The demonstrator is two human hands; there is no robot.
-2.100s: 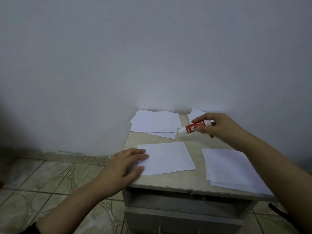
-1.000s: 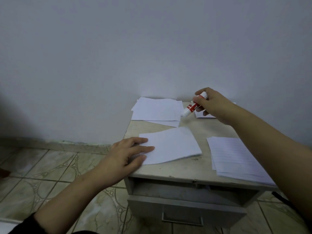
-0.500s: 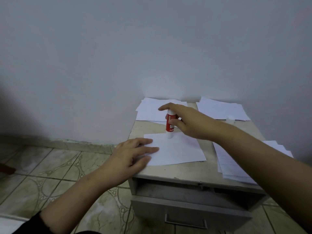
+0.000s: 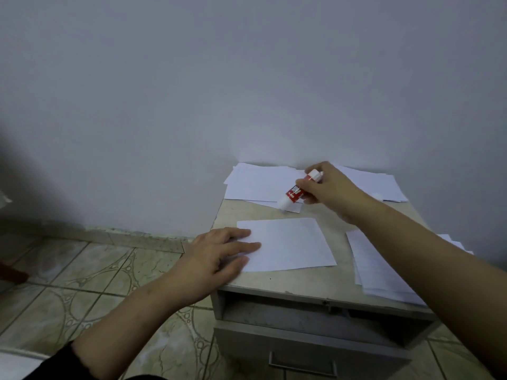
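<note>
right hand (image 4: 333, 192) grips the glue stick (image 4: 297, 192) between thumb and curled fingers, above the rear of the counter (image 4: 274, 282). the glue stick is tilted: white tip down and to the left, other end up under the fingers. the tip sits over the front corner of the rear pile (image 4: 255, 183) of white paper; contact between tip and paper cannot be confirmed from this view. left hand (image 4: 216, 256) lies flat, fingers straight, pressing on the left edge of the sheet (image 4: 290, 244); the palm overhangs the counter's left edge. the sheet lies alone at the front centre of the counter, near the tip but apart from it. a second pile (image 4: 378, 185) lies at the rear right against the wall (image 4: 247, 78), partly hidden by the right hand. a third pile (image 4: 375, 267), lined, lies at the right edge, just beside the sheet and partly under the right forearm. below the counter top, a drawer (image 4: 301, 349) stands partly open. tiled floor (image 4: 82, 283) lies to the left.
</note>
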